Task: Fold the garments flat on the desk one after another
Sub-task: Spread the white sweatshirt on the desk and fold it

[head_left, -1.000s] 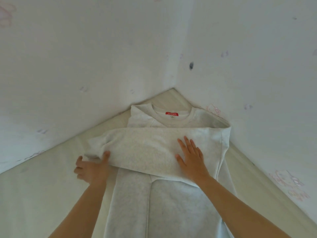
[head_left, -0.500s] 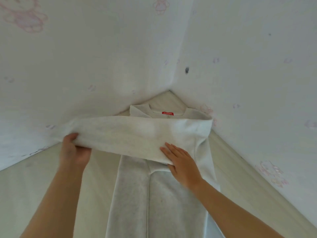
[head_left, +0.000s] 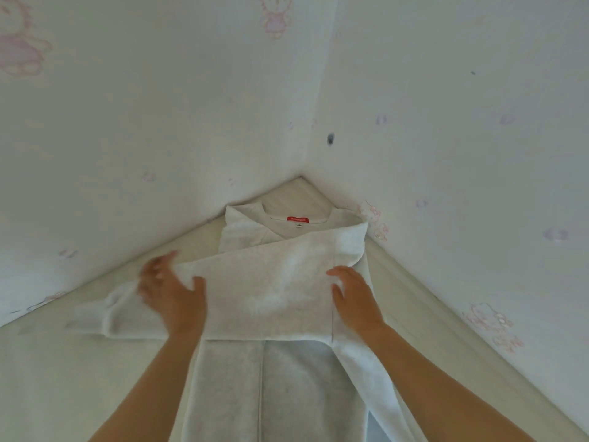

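Our left hand (head_left: 170, 293) is at 9 o'clock, blurry, fingers spread wide on the sleeve (head_left: 261, 288). The sleeve lies across the shirt (head_left: 264, 384), which sits flat on the desk (head_left: 63, 371). At 3 o'clock our right hand (head_left: 355, 298) rests on the sleeve, open and curled.

Count: one pale grey garment (head_left: 271, 288) with one red neck label (head_left: 297, 220), one desk (head_left: 63, 378), two hands.
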Demonstrator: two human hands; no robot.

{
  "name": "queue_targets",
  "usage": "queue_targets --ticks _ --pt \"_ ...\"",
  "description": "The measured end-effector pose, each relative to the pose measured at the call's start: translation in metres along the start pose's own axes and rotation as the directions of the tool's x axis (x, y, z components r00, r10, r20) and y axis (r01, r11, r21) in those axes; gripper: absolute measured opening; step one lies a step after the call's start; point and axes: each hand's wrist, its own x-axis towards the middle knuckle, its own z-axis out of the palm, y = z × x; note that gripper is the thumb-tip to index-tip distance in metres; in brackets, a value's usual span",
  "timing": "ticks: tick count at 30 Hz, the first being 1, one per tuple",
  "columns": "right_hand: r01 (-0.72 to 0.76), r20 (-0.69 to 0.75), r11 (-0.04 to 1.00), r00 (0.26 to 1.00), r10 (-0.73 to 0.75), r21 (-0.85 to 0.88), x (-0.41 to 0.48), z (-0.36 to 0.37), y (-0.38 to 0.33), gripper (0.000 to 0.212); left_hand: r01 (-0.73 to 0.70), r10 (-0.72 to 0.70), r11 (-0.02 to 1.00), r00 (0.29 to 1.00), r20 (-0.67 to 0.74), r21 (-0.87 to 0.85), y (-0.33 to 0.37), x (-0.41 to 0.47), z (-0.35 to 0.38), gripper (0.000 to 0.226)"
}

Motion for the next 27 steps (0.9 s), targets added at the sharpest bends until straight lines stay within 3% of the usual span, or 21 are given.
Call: queue_targets --ticks 3,6,10,15,17,19,20,22,25,27 --pt "-0.135 -0.120 0.986 0.982 0.147 0.101 0.010 -0.016 0.026 0.030 -0.221 0.234 0.972 0.929 0.285 -0.077 0.052 -0.017 0.048 0.041" --pt "-0.255 -0.073 0.950 0.960 0.271 0.179 0.019 -0.019 0.054 0.029 -0.286 0.325 0.945 0.789 0.521 -0.157 0.103 -0.034 0.103 0.041" --pt "-0.313 0.016 0.909 0.947 0.321 0.275 0.027 -0.017 0.067 0.032 -0.429 0.384 0.897 0.636 0.669 -0.107 0.148 -0.040 0.164 0.056" --pt "-0.344 0.044 0.882 0.936 0.349 0.321 0.023 -0.007 0.071 0.041 -0.603 0.306 0.789 0.552 0.775 0.118 0.179 -0.045 0.223 0.068" --pt "-0.333 0.066 0.877 0.941 0.331 0.347 0.021 -0.005 0.076 0.049 -0.563 0.255 0.824 0.478 0.841 0.070 0.186 -0.043 0.242 0.052" --pt "-0.299 0.088 0.877 0.954 0.287 0.375 0.015 -0.004 0.081 0.050 -0.379 0.244 0.921 0.391 0.887 -0.086 0.189 -0.033 0.255 0.032" --pt "-0.266 0.067 0.882 0.963 0.261 0.390 0.011 -0.002 0.086 0.047 -0.307 0.270 0.940 0.394 0.879 -0.151 0.188 -0.027 0.261 0.027" --pt "-0.213 -0.010 0.891 0.971 0.237 0.401 0.002 0.003 0.095 0.036 -0.261 0.334 0.938 0.491 0.805 -0.230 0.178 -0.015 0.272 0.021" --pt "-0.193 -0.060 0.921 0.972 0.226 0.339 -0.007 0.010 0.105 0.030 -0.274 0.329 0.941 0.615 0.717 -0.197 0.153 -0.013 0.282 0.014" --pt "-0.185 -0.066 0.942 0.975 0.211 0.280 -0.010 0.012 0.110 0.032 -0.344 0.347 0.929 0.680 0.646 -0.137 0.147 -0.020 0.281 0.026"
